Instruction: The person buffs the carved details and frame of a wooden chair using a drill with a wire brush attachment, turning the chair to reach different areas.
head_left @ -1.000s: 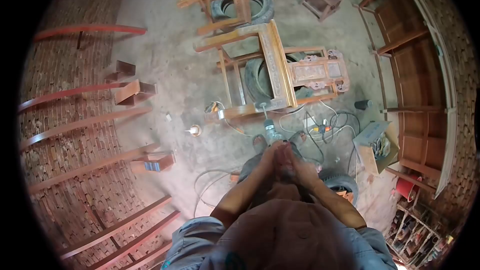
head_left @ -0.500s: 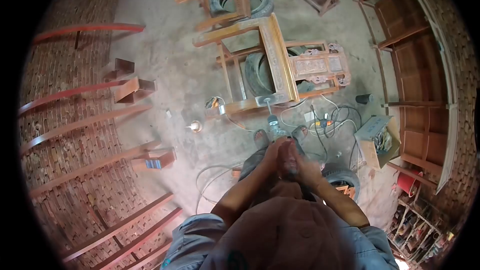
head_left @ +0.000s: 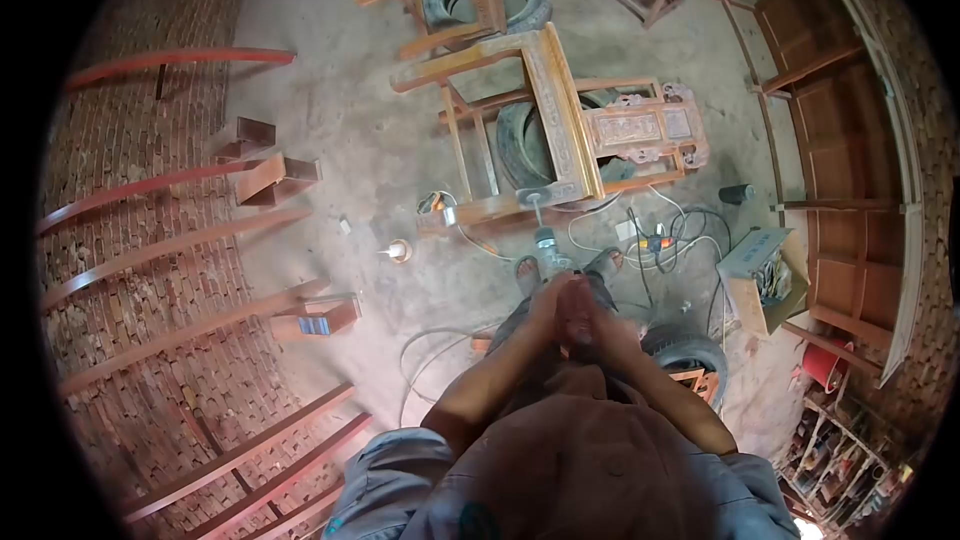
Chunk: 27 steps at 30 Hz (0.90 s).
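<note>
Both my hands are wrapped round the reddish-brown body of a drill-like power tool. My left hand grips its left side and my right hand its right side, partly blurred. Ahead of them show the tool's grey head and a thin shaft, which reaches a carved wooden chair frame. The shaft's tip is at the near corner of the frame, over a pale patch of wood. The frame lies on its side against a tire, its carved backrest pointing right. My fingers hide much of the tool.
Cables and a power strip lie right of my feet, near an open cardboard box. Another tire is close on my right. A white-tipped bottle stands at left. Red-brown wooden beams lean along the brick wall.
The view has shifted slightly, so the surroundings sit a little further right. Both hands keep their hold on the power tool, and its shaft stays at the same corner of the chair frame.
</note>
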{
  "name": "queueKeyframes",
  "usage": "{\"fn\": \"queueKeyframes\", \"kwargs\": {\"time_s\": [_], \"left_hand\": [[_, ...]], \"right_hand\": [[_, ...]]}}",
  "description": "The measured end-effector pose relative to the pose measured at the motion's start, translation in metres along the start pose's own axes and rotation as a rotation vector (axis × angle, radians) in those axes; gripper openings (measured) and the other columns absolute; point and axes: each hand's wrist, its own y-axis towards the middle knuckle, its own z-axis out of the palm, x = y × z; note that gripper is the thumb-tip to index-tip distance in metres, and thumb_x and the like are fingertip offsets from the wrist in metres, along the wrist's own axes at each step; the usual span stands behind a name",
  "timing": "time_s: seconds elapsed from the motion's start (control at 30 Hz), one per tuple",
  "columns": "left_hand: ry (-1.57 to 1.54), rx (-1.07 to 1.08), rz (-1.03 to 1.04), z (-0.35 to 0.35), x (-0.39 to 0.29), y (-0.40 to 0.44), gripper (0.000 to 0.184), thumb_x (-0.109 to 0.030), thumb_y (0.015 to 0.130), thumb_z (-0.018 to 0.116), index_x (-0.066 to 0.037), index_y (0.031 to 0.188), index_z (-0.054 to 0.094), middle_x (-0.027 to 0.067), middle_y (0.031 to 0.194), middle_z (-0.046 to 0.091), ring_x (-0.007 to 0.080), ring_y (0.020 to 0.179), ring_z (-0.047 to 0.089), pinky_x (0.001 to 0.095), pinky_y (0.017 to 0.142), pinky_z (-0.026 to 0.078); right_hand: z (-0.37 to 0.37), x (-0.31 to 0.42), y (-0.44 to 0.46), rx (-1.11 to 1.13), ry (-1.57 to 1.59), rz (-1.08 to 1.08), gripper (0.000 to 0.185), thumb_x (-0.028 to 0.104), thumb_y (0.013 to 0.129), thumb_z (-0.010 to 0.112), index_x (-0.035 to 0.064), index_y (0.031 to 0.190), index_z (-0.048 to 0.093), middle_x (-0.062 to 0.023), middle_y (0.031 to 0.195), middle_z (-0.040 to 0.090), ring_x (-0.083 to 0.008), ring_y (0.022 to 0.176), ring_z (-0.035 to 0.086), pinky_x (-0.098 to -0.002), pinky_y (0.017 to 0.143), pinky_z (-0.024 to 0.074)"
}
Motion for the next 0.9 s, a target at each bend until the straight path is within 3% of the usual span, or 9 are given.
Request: {"fn": "queueKeyframes", "kwargs": {"time_s": [0.13,0.23,0.3,0.37,0.5,0.6,0.67,0.77,0.9], "left_hand": [[-0.48,-0.13,-0.356,0.034,-0.054,-0.034,0.039,-0.045,0.09,0.064,-0.013,0.112,0.063,0.0091,0.102,0.067,0.0261,0.09,0.066,0.0425,0.079,0.054],[-0.442,-0.137,-0.24,0.04,-0.042,-0.024,0.028,-0.037,0.094,0.065,-0.009,0.101,0.068,0.0034,0.09,0.066,0.0169,0.077,0.063,0.0328,0.07,0.051],[0.013,0.025,0.144,0.039,-0.042,-0.029,0.04,-0.037,0.089,0.068,-0.008,0.117,0.063,0.0081,0.104,0.067,0.0243,0.09,0.066,0.0366,0.078,0.053],[0.246,0.048,0.239,0.043,-0.049,-0.037,0.051,-0.035,0.085,0.071,-0.007,0.126,0.061,0.0116,0.114,0.068,0.0288,0.099,0.067,0.038,0.085,0.053],[-0.005,-0.05,-0.106,0.056,-0.068,-0.031,0.055,-0.032,0.08,0.076,-0.005,0.126,0.06,0.014,0.115,0.067,0.0307,0.104,0.066,0.0377,0.091,0.051],[0.601,-0.015,0.305,0.014,-0.04,-0.017,0.049,-0.037,0.086,0.071,-0.006,0.123,0.062,0.0114,0.11,0.068,0.0288,0.098,0.067,0.039,0.084,0.054],[0.625,-0.049,0.318,0.004,-0.035,-0.02,0.045,-0.041,0.091,0.067,-0.008,0.121,0.063,0.009,0.106,0.068,0.0268,0.093,0.068,0.0401,0.078,0.056],[-0.187,-0.12,-0.176,0.017,-0.046,-0.029,0.042,-0.046,0.095,0.062,-0.01,0.117,0.063,0.007,0.101,0.068,0.0251,0.087,0.067,0.0422,0.071,0.057],[-0.427,-0.116,-0.257,0.026,-0.06,-0.03,0.041,-0.046,0.095,0.061,-0.01,0.114,0.062,0.0089,0.099,0.068,0.0265,0.086,0.067,0.0444,0.073,0.057]], "right_hand": [[-0.018,0.015,-0.001,0.093,-0.017,0.049,0.124,0.042,0.066,0.086,0.014,0.16,0.011,-0.0254,0.119,0.065,-0.0449,0.096,0.067,-0.051,0.08,0.0526],[-0.013,0.002,-0.003,0.037,0.018,0.044,0.123,0.045,0.066,0.086,0.0137,0.16,0.013,-0.0253,0.12,0.065,-0.0448,0.098,0.067,-0.0504,0.083,0.0524],[-0.013,-0.003,-0.007,0.009,0.012,0.064,0.123,0.047,0.066,0.086,0.0137,0.16,0.013,-0.0255,0.121,0.064,-0.0447,0.1,0.067,-0.0498,0.084,0.0522],[-0.011,-0.006,-0.009,-0.032,0.006,0.071,0.121,0.045,0.068,0.085,0.0134,0.16,0.013,-0.0255,0.116,0.065,-0.0447,0.098,0.066,-0.0511,0.083,0.0521],[0.003,-0.016,-0.006,-0.09,0.009,0.036,0.116,0.036,0.072,0.081,0.0122,0.16,0.01,-0.0246,0.105,0.067,-0.0445,0.092,0.066,-0.0545,0.077,0.0518],[-0.003,0.001,-0.001,-0.067,-0.009,0.001,0.115,0.035,0.073,0.079,0.0117,0.16,0.007,-0.0236,0.104,0.068,-0.0447,0.09,0.066,-0.055,0.076,0.0512],[0.001,0.007,0.004,-0.014,-0.015,0.001,0.117,0.039,0.073,0.079,0.0131,0.16,0.005,-0.0244,0.105,0.067,-0.0454,0.09,0.066,-0.0549,0.075,0.0511],[0.007,0.003,0.012,0.05,-0.015,0.02,0.12,0.048,0.072,0.079,0.0162,0.16,0.003,-0.0266,0.108,0.066,-0.0467,0.091,0.066,-0.0548,0.076,0.051],[-0.013,0.017,0.009,0.029,-0.013,0.03,0.12,0.048,0.072,0.08,0.0167,0.16,0.005,-0.0261,0.109,0.067,-0.0473,0.092,0.066,-0.0551,0.077,0.0503]]}}
